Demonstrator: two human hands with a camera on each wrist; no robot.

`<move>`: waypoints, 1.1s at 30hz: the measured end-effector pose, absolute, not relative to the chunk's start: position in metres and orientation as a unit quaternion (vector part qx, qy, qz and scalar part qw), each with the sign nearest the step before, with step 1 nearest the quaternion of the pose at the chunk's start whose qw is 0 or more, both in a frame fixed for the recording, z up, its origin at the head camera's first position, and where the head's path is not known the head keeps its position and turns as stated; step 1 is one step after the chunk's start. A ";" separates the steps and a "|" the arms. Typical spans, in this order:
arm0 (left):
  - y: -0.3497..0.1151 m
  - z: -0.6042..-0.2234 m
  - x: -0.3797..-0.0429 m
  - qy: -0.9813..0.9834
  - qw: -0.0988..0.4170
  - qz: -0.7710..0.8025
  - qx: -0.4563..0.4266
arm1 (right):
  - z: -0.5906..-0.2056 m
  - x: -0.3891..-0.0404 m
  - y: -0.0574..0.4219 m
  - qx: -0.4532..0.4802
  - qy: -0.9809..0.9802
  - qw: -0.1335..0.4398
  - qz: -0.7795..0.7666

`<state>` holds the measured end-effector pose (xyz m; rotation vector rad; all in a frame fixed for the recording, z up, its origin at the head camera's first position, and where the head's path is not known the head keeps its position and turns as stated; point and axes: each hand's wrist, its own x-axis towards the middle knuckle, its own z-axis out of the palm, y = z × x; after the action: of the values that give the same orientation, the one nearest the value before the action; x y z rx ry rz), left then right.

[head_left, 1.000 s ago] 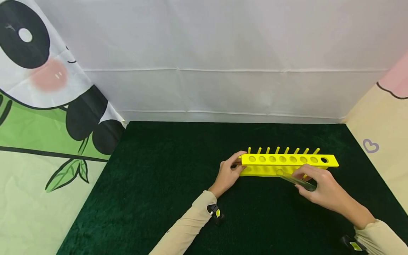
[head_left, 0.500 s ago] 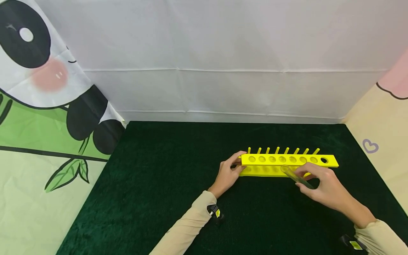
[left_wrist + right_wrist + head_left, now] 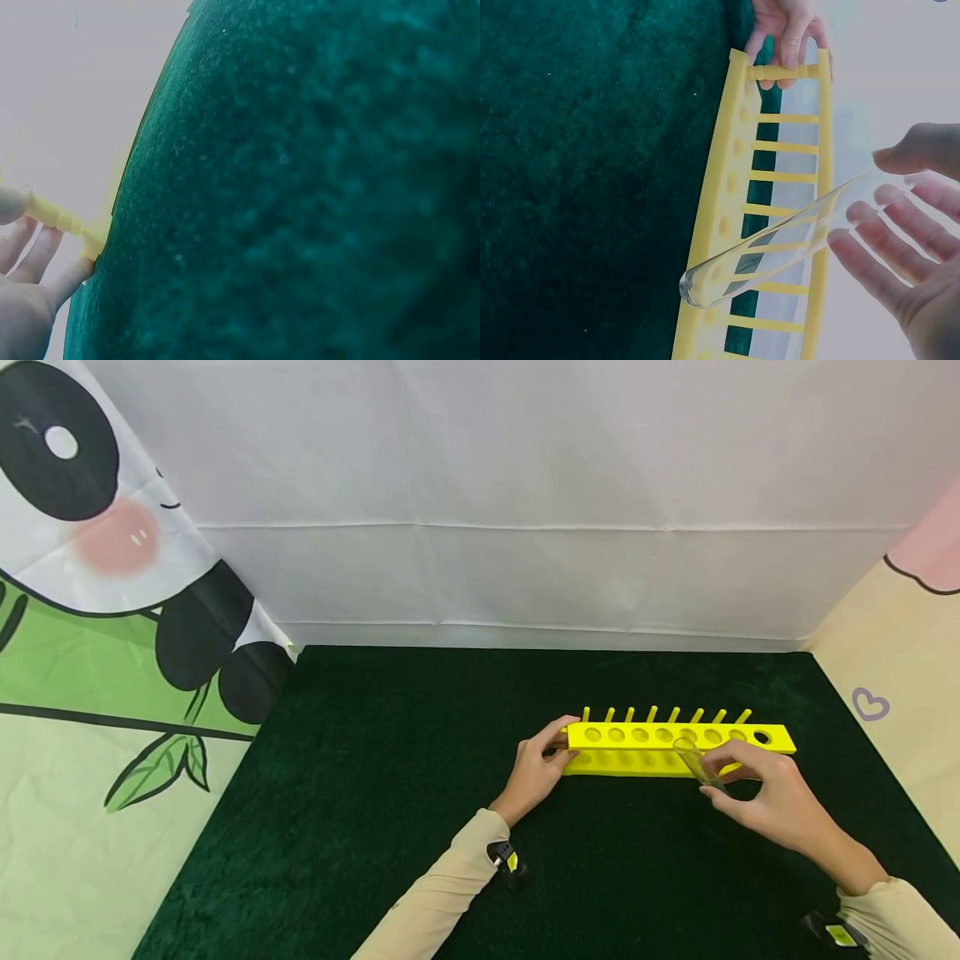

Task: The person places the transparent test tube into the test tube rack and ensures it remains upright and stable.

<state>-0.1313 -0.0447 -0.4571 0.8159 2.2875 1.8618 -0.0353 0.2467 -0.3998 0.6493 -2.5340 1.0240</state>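
Observation:
A yellow test tube rack [image 3: 682, 737] stands on the dark green cloth, with a row of holes along its top and upright pegs behind. My left hand [image 3: 534, 774] grips the rack's left end; in the left wrist view its fingers [image 3: 66, 281] lie around the yellow end post. Just in front of the rack, my right hand [image 3: 765, 793] pinches a clear glass test tube [image 3: 697, 760] between thumb and fingers. The tube is tilted. In the right wrist view the tube's rounded closed end [image 3: 697, 291] points away from the fingers, overlapping the rack in sight.
Green cloth [image 3: 405, 760] covers the table around the rack. A white sheet [image 3: 525, 577] hangs along the back edge, with a panda-printed cloth [image 3: 112, 543] at the left and a cream one [image 3: 892, 652] at the right.
The test tube has swung from lying nearly flat to a steeper tilt, its upper end shifting right and up. My right hand has moved slightly right. Left hand and rack have stayed put.

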 end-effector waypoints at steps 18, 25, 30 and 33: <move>-0.038 -0.461 -0.132 0.749 0.038 0.606 0.266 | -0.406 -0.034 0.260 0.216 -0.879 0.179 0.385; -0.038 -0.461 -0.132 0.750 0.043 0.604 0.267 | -0.406 -0.032 0.261 0.199 -0.872 0.176 0.412; -0.038 -0.462 -0.132 0.749 0.041 0.605 0.267 | -0.404 -0.030 0.262 0.192 -0.872 0.172 0.416; -0.038 -0.461 -0.132 0.750 0.039 0.605 0.266 | -0.404 -0.029 0.264 0.184 -0.874 0.170 0.416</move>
<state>-0.1316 -0.0376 -0.4613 0.8153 2.2980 1.8537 -0.0294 0.2643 -0.4037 0.5226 -2.4840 1.1812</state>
